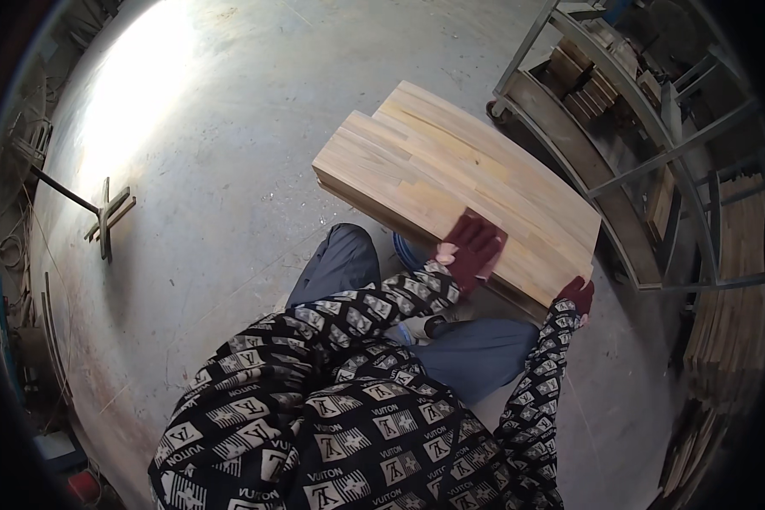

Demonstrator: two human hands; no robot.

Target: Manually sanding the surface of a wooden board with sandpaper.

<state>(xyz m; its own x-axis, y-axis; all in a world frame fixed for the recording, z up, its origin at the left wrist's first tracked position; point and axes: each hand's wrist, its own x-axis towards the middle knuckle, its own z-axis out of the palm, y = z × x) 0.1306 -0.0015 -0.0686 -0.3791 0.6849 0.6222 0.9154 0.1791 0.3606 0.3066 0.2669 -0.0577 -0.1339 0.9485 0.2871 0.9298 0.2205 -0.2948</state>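
A pale wooden panel [501, 183], glued up from strips, lies in front of me with stepped far-left ends; a second layer shows below its near edge. My left hand [472, 251], in a dark red glove with bare thumb tip, rests flat near that edge, fingers stretched out. Under it lies a reddish-brown sheet [501, 255] that looks like sandpaper, pressed against the wood. At the near right corner my right hand [576, 294], gloved alike, has its fingers closed over the panel's edge. Its thumb side is partly hidden.
Beneath the panel shows something round and blue [410, 252], close to my bent knees. A wheeled metal rack [608, 183] with wood pieces stands to the right. Stacked boards [731, 323] are at far right. A cross-shaped stand foot [106, 219] is on the concrete floor at left.
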